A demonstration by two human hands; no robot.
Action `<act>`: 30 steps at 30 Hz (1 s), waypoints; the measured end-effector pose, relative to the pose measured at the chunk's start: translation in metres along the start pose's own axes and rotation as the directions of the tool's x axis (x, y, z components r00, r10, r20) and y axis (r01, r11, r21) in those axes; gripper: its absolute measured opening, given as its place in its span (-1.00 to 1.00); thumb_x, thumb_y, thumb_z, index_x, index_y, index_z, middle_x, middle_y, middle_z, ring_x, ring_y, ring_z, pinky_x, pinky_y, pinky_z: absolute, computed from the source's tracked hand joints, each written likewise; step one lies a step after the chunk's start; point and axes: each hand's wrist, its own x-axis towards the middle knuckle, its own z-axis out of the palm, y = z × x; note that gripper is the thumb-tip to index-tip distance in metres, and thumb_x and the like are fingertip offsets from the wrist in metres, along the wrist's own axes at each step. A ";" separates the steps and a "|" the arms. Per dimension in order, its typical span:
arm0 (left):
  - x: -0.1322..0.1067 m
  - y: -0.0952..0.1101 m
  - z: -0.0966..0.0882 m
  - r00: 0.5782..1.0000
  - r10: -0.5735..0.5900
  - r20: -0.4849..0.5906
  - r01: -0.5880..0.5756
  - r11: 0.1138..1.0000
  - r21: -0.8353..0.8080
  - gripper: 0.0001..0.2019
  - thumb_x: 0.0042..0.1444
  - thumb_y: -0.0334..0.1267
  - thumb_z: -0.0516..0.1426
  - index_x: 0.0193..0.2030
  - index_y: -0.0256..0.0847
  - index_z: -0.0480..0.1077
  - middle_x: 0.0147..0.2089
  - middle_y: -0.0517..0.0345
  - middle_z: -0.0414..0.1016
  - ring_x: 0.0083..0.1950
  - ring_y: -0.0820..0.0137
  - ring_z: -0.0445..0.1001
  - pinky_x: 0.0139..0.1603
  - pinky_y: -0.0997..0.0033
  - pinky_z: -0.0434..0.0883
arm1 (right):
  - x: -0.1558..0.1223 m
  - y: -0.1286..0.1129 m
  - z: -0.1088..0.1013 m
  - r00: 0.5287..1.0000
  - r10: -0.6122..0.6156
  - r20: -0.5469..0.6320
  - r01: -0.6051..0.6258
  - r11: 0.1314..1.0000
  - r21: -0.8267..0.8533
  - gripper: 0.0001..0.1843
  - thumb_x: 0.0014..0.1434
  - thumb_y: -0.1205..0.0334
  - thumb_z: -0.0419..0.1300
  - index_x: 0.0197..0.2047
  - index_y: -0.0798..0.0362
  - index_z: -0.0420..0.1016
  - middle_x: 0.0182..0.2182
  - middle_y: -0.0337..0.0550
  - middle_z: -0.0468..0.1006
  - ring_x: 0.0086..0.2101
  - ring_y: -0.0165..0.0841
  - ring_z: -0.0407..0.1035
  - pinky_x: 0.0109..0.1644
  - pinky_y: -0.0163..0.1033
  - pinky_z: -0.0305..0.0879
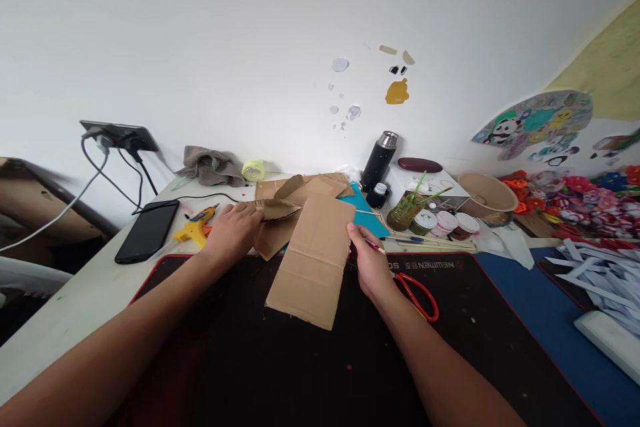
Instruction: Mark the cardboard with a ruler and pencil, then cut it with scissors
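Observation:
My right hand [373, 267] is closed on the edge of a flat rectangular piece of cardboard [317, 260], thumb on top, raised over the black desk mat [240, 347]. A thin red pencil-like stick [376, 248] also pokes out of this hand. My left hand [233, 230] has its fingers wrapped round the end of a torn cardboard scrap [280, 210] behind the flat piece. More cardboard scraps [325, 185] lie against the wall. Beside my left hand is a yellow glue gun [195, 230]. Red-handled scissors [423, 297] lie partly hidden by my right wrist.
A black phone [147, 232] lies at left below a power strip [119, 135]. At the back stand a grey cloth [210, 165], tape roll [253, 171], black thermos [380, 161], brush jar [403, 212] and paint jars [445, 223]. Paper strips [610, 280] are piled at right.

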 end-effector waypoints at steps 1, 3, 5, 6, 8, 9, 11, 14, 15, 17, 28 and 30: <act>0.002 0.002 -0.001 1.000 0.002 0.003 -0.002 1.000 0.002 -0.74 0.42 -0.31 0.05 -0.16 -0.20 0.60 -0.06 -0.25 0.69 0.05 -0.07 0.57 0.05 0.00 0.37 | -0.001 0.000 0.001 1.000 0.006 0.013 -0.006 1.000 -0.004 -0.55 0.10 -0.27 0.54 -0.34 -0.05 0.66 -0.51 -0.26 0.57 -0.37 -0.21 0.46 -0.25 -0.16 0.35; 0.007 0.005 -0.003 1.000 0.002 0.007 -0.002 1.000 -0.002 -0.73 0.43 -0.29 0.06 -0.14 -0.20 0.61 -0.07 -0.25 0.69 0.03 -0.07 0.58 0.03 0.01 0.37 | -0.003 -0.001 0.002 0.999 0.023 0.030 -0.023 1.000 -0.006 -0.54 0.09 -0.28 0.54 -0.36 -0.05 0.64 -0.47 -0.25 0.59 -0.39 -0.24 0.44 -0.28 -0.18 0.34; 0.011 0.010 -0.004 1.000 0.000 0.008 0.000 1.000 -0.019 -0.73 0.42 -0.27 0.07 -0.13 -0.18 0.62 -0.08 -0.22 0.70 0.01 -0.05 0.60 0.03 0.02 0.37 | -0.003 -0.002 0.003 0.999 0.035 0.035 -0.034 0.999 -0.006 -0.52 0.08 -0.29 0.54 -0.37 -0.04 0.63 -0.42 -0.23 0.62 -0.40 -0.27 0.42 -0.30 -0.19 0.32; 0.012 0.013 -0.005 1.000 -0.003 0.009 0.003 0.999 -0.034 -0.73 0.42 -0.25 0.07 -0.13 -0.16 0.63 -0.10 -0.20 0.71 -0.01 -0.03 0.61 0.02 0.03 0.38 | -0.003 -0.001 0.003 0.999 0.038 0.037 -0.038 0.999 -0.004 -0.51 0.08 -0.30 0.53 -0.37 -0.04 0.63 -0.41 -0.23 0.63 -0.41 -0.28 0.41 -0.32 -0.20 0.31; 0.014 0.020 -0.005 1.000 -0.011 0.015 0.012 0.997 -0.076 -0.73 0.41 -0.22 0.08 -0.15 -0.14 0.64 -0.16 -0.15 0.72 -0.06 -0.01 0.64 -0.01 0.05 0.41 | -0.003 -0.001 0.003 0.998 0.043 0.040 -0.043 0.999 -0.001 -0.49 0.08 -0.31 0.53 -0.38 -0.03 0.61 -0.42 -0.24 0.60 -0.44 -0.31 0.37 -0.35 -0.21 0.29; 0.014 0.023 -0.005 1.000 -0.016 0.019 0.018 0.995 -0.100 -0.73 0.40 -0.20 0.09 -0.16 -0.14 0.65 -0.18 -0.14 0.72 -0.09 -0.01 0.65 -0.03 0.06 0.42 | -0.003 -0.001 0.003 0.998 0.044 0.042 -0.044 0.999 0.000 -0.49 0.08 -0.32 0.53 -0.39 -0.03 0.61 -0.44 -0.25 0.57 -0.46 -0.33 0.34 -0.37 -0.22 0.27; 0.013 0.029 -0.006 0.999 -0.031 0.022 0.034 0.988 -0.153 -0.71 0.38 -0.15 0.11 -0.20 -0.16 0.66 -0.21 -0.15 0.71 -0.13 -0.02 0.65 -0.05 0.05 0.45 | -0.003 -0.001 0.002 0.998 0.045 0.050 -0.044 0.999 -0.008 -0.47 0.07 -0.34 0.53 -0.40 -0.03 0.60 -0.48 -0.28 0.51 -0.47 -0.34 0.31 -0.40 -0.23 0.25; 0.008 0.034 -0.012 0.997 -0.073 -0.010 0.068 0.967 -0.244 -0.64 0.39 -0.09 0.07 -0.11 -0.18 0.68 -0.12 -0.18 0.73 -0.04 -0.05 0.66 0.04 0.01 0.49 | -0.003 -0.002 0.002 0.997 0.032 0.070 -0.030 0.999 -0.039 -0.43 0.07 -0.38 0.51 -0.40 -0.02 0.59 -0.50 -0.28 0.47 -0.47 -0.34 0.30 -0.43 -0.25 0.23; 0.004 0.035 -0.016 0.996 -0.090 -0.027 0.079 0.959 -0.271 -0.60 0.42 -0.07 0.03 -0.03 -0.18 0.68 -0.06 -0.17 0.73 0.01 -0.04 0.66 0.08 0.01 0.50 | -0.004 -0.002 0.002 0.997 0.026 0.080 -0.022 0.999 -0.049 -0.42 0.07 -0.40 0.50 -0.40 -0.01 0.58 -0.50 -0.28 0.47 -0.47 -0.34 0.30 -0.43 -0.25 0.23; -0.004 0.037 -0.023 0.989 -0.141 -0.036 0.118 0.921 -0.372 -0.51 0.47 -0.01 -0.05 0.11 -0.18 0.65 0.01 -0.13 0.74 0.07 0.01 0.65 0.11 0.06 0.52 | -0.005 -0.002 0.003 0.994 0.011 0.105 -0.005 0.998 -0.063 -0.41 0.08 -0.41 0.49 -0.39 -0.01 0.59 -0.49 -0.28 0.46 -0.47 -0.34 0.30 -0.43 -0.26 0.25; -0.051 0.064 -0.052 0.898 -0.144 0.416 0.438 0.195 -0.878 -0.44 0.19 0.39 0.24 -0.31 -0.13 0.56 -0.38 0.16 0.50 -0.31 0.29 0.43 -0.25 0.33 0.40 | -0.015 -0.007 0.006 0.967 0.019 0.253 0.037 0.976 -0.214 -0.41 0.18 -0.44 0.41 -0.37 -0.03 0.60 -0.50 -0.28 0.49 -0.48 -0.33 0.33 -0.42 -0.26 0.30; -0.053 0.069 -0.056 0.892 -0.112 0.437 0.451 0.165 -0.877 -0.42 0.16 0.42 0.25 -0.34 -0.14 0.53 -0.38 0.17 0.47 -0.35 0.32 0.39 -0.28 0.34 0.40 | -0.017 -0.010 0.008 0.962 0.025 0.273 0.041 0.972 -0.233 -0.40 0.18 -0.44 0.41 -0.39 -0.03 0.58 -0.51 -0.29 0.48 -0.48 -0.33 0.34 -0.41 -0.26 0.30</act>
